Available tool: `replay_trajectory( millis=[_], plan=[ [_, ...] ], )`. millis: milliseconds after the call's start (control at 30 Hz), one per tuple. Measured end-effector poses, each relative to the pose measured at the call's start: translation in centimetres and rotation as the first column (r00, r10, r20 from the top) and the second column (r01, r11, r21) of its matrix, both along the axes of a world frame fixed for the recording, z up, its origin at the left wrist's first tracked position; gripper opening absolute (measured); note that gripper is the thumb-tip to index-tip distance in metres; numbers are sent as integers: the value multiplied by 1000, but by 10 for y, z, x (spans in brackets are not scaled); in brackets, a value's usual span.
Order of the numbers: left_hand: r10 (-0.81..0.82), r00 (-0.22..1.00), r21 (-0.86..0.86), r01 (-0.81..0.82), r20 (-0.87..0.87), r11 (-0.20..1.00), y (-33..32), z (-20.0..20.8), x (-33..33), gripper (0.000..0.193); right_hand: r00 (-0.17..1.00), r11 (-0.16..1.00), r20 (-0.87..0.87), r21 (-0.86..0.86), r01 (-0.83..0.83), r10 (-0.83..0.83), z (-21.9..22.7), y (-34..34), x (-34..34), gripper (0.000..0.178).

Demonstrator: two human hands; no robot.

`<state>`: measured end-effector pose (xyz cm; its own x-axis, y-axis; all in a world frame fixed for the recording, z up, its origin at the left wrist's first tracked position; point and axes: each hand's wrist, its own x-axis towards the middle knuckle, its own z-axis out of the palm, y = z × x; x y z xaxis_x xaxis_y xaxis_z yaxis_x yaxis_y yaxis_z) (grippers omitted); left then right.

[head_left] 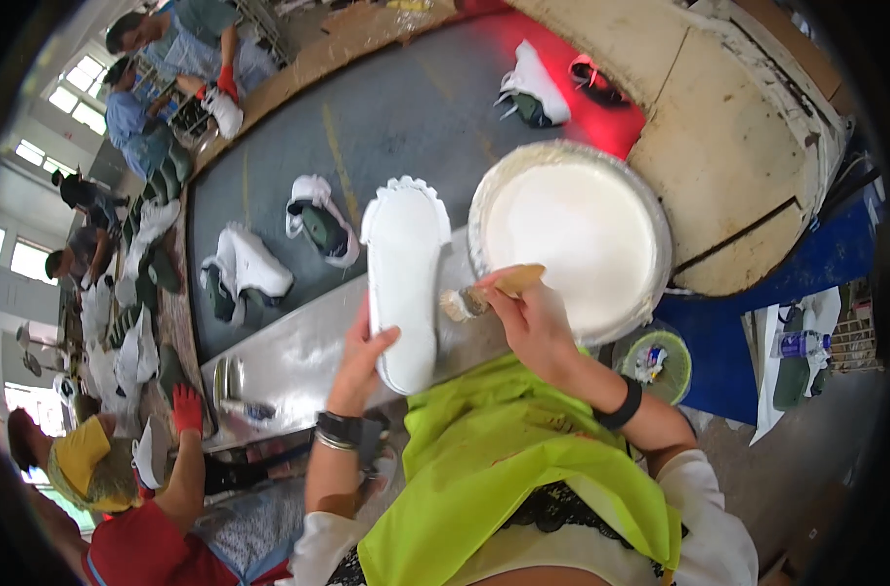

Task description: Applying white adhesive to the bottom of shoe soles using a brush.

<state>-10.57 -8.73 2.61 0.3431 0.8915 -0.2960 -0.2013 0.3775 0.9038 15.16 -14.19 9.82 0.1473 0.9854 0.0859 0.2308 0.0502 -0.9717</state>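
Observation:
My left hand (352, 363) grips a long white shoe sole (406, 283) near its narrow lower end, thumb on the edge. The sole is held upright, its wider far end rimmed with a scalloped edge. Just right of it, my right hand (541, 327) pinches a brush (474, 301) by its wooden handle. The bristles are coated white and point at the sole, with a small gap between them. Beyond my right hand stands a large round basin (660, 220) of white liquid (572, 234), its rim crusted with the same white.
White and dark green shoe parts (248, 269) lie on the dark conveyor belt (279, 156), with another (538, 88) at the far end by a red glow. A metal ledge (308, 327) runs along my side. A green bin (689, 366) stands right; a co-worker's red-gloved hand (186, 408) is at left.

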Motion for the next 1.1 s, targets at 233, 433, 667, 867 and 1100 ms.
replay_trajectory(
  millis=[233, 433, 667, 867, 1100],
  plan=[
    [-128, 951, 71, 154, -282, 986, 263, 20, 138, 97, 968, 966, -167, 144, 213, -188, 1, 16, 73, 14],
    [-19, 472, 107, 240, -881, 965, 337, -63, 298, 116, 905, 938, -254, -21, 346, -340, 1, 29, 108, 15],
    [169, 350, 314, 413, -922, 855, 342, -55, 235, 100, 912, 955, -290, -38, 293, -291, 12, 43, 104, 17],
    [543, -189, 306, 656, -818, 690, 248, -32, 47, 110, 927, 965, -273, -15, 262, -256, 23, 26, 98, 19],
    [624, -308, 527, 343, -719, 777, 176, -59, -71, 117, 956, 985, -243, 0, 172, -167, 28, 7, 82, 19]
  ],
)
